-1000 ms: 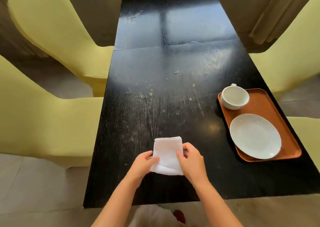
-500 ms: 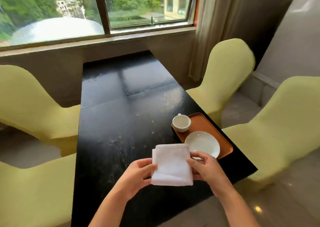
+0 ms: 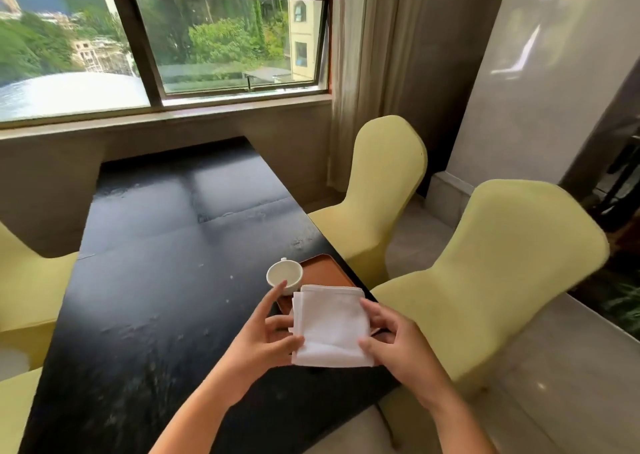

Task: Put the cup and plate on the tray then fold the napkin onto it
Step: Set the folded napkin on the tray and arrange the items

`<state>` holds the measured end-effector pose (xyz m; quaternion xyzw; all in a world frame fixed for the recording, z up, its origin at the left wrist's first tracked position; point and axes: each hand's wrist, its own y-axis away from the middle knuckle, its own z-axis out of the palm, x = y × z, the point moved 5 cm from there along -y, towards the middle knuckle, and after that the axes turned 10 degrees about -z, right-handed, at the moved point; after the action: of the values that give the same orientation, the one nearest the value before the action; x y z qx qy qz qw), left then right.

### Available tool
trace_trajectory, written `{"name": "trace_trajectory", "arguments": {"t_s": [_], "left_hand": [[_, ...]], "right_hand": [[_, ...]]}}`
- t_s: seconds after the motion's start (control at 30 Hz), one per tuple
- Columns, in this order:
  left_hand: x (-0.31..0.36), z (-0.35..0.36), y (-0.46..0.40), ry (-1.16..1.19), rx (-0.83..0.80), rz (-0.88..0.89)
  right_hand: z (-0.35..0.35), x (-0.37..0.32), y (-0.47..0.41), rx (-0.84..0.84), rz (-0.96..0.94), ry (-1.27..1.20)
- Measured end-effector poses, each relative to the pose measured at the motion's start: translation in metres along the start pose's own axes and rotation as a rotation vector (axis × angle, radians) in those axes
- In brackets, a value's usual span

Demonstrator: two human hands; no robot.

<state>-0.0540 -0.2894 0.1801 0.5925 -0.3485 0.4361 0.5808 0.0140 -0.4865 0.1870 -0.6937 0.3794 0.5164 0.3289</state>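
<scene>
I hold a folded white napkin (image 3: 330, 325) in both hands above the brown tray (image 3: 323, 271) at the table's right edge. My left hand (image 3: 266, 336) pinches its left side and my right hand (image 3: 398, 344) grips its right side. A white cup (image 3: 284, 275) stands on the tray's far left corner, just beyond my left fingertips. The napkin and my hands hide the plate and most of the tray.
The black table (image 3: 156, 298) stretches toward a window sill. Two yellow-green chairs (image 3: 384, 190) (image 3: 502, 273) stand close along the table's right side, and more chairs (image 3: 24, 291) on the left. Pale floor lies at right.
Both hands have carried the folded napkin to the right, from the table's near middle to above the tray, covering the plate. The camera has tilted up and turned right.
</scene>
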Motion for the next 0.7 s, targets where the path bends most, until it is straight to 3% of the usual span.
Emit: {"name": "trace_trajectory", "arguments": {"t_s": [0.1, 0.23, 0.43, 0.7], "left_hand": [[0.003, 0.039, -0.018, -0.113, -0.094, -0.001], [0.003, 0.065, -0.040, -0.174, 0.013, -0.002], [-0.006, 0.056, -0.072, -0.203, 0.120, -0.083], [-0.031, 0.028, -0.166, -0.228, 0.285, -0.208]], "right_hand": [[-0.046, 0.009, -0.012, -0.045, -0.009, 0.030], [-0.079, 0.026, -0.034, -0.175, 0.011, 0.053], [-0.071, 0.059, -0.082, -0.329, 0.059, 0.069], [-0.047, 0.115, -0.172, -0.284, 0.152, 0.186]]}}
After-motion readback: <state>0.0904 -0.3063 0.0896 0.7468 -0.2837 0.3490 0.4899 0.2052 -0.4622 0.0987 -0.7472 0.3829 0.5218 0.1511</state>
